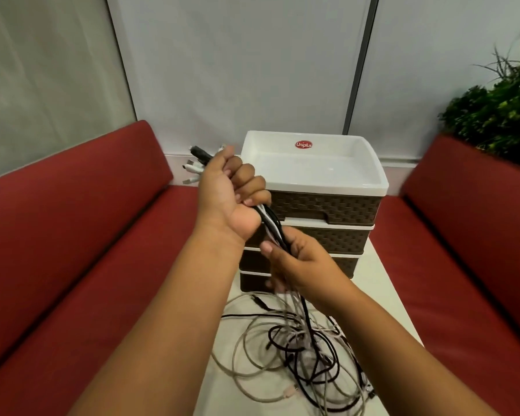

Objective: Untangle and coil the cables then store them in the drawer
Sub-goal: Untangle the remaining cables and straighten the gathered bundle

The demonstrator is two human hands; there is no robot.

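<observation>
My left hand (227,192) is raised in a fist around a bundle of black and white cables (271,225). Their plug ends (194,166) stick out past the thumb to the upper left. Just below it, my right hand (300,265) is closed around the same bundle. From there the strands drop into a tangled pile of grey, black and pinkish cables (294,352) on the white table (382,283). Behind the hands stands a brown woven-look drawer unit (327,205) with a white tray top (312,166). All its drawers look shut.
Red cushioned benches run along the left (72,241) and the right (463,235) of the narrow table. A green plant (505,106) sits at the upper right. A grey wall panel stands behind the drawer unit.
</observation>
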